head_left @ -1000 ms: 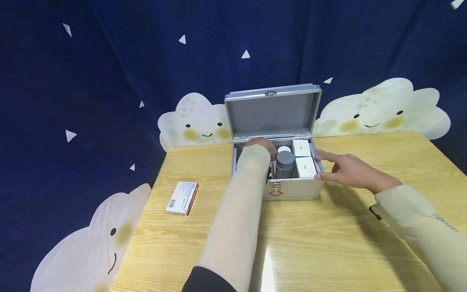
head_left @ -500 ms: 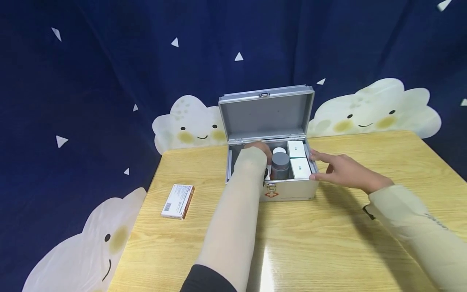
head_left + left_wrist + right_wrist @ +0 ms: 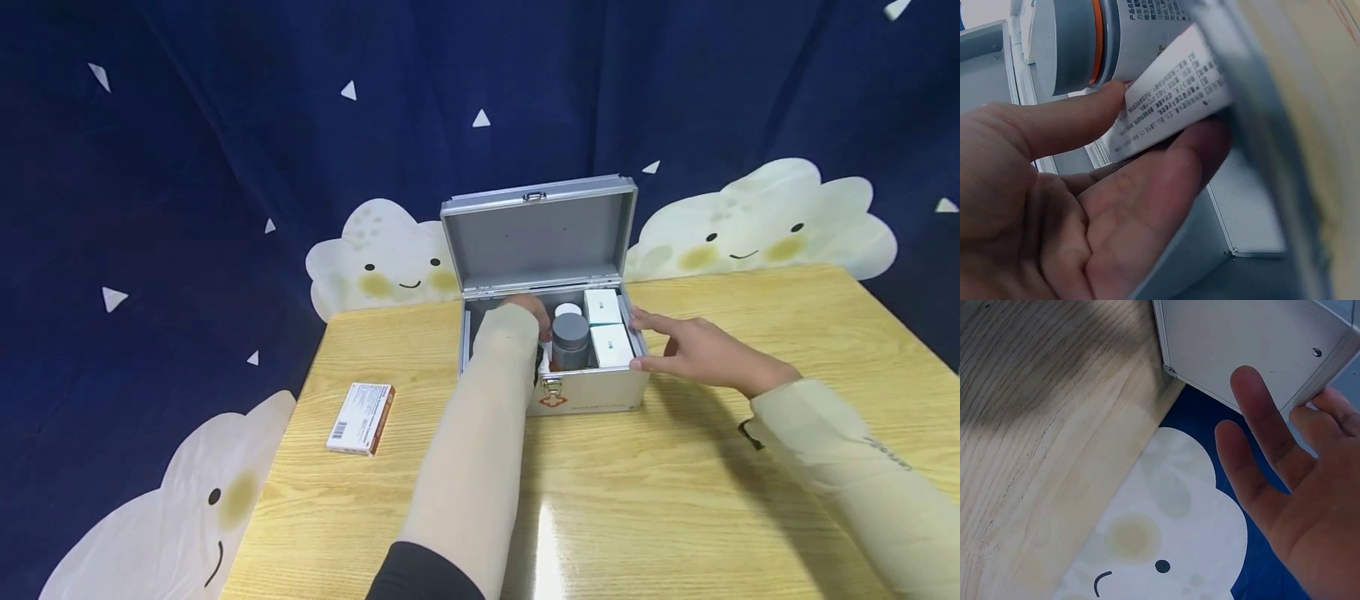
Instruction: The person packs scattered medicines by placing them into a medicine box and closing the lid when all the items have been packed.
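Note:
A silvery first-aid case (image 3: 600, 402) stands on the table with its lid (image 3: 540, 242) raised. My left hand (image 3: 529, 308) reaches inside it. The left wrist view has the thumb and fingers pinching a white medicine box (image 3: 1172, 97) covered in small print, partly cut off by a blurred edge. A grey-lidded jar (image 3: 571, 337) is right beside that hand. My right hand (image 3: 701, 354) touches the case's right rim, fingers spread; in the right wrist view two fingertips (image 3: 1246, 378) lie near the side wall.
Two white boxes (image 3: 611, 346) fill the case's right end, and a white cap (image 3: 567, 309) shows behind the jar. Left on the wooden table (image 3: 600, 500) lies a white and brown medicine box (image 3: 360, 418). A blue curtain (image 3: 405, 50) hangs behind.
The whole view has shifted, so the case appears slightly further left. My left hand stays inside the case and my right hand stays at its rim.

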Demonstrator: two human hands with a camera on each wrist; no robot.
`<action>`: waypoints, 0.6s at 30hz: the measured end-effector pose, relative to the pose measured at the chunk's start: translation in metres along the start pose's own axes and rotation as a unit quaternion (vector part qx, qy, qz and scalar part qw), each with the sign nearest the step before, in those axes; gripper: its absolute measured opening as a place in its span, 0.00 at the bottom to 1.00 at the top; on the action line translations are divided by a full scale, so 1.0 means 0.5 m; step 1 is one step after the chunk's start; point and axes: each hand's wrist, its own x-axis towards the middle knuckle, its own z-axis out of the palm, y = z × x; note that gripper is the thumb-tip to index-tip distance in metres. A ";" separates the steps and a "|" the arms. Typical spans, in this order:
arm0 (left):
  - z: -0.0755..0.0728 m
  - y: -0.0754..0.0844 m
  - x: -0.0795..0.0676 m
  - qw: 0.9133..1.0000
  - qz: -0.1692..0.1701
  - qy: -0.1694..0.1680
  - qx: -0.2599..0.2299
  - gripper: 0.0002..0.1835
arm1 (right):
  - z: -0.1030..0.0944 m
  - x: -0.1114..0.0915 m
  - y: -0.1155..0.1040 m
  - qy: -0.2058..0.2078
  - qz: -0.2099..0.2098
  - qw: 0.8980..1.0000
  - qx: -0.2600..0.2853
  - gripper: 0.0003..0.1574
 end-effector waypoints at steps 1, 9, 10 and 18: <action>0.002 0.000 0.002 1.000 -0.001 0.003 -0.006 0.12 | 0.000 0.000 0.000 -0.001 0.000 1.000 0.000 0.56; -0.001 0.014 0.017 1.000 -0.017 -0.018 0.011 0.15 | -0.005 0.005 0.003 -0.004 0.007 1.000 -0.001 0.56; -0.002 0.015 0.019 0.999 -0.019 -0.023 0.015 0.16 | -0.006 0.005 0.003 -0.004 0.007 1.000 -0.002 0.55; 0.023 0.002 0.092 0.999 -0.007 -0.034 0.039 0.14 | -0.002 0.005 0.005 -0.010 0.014 1.000 0.000 0.56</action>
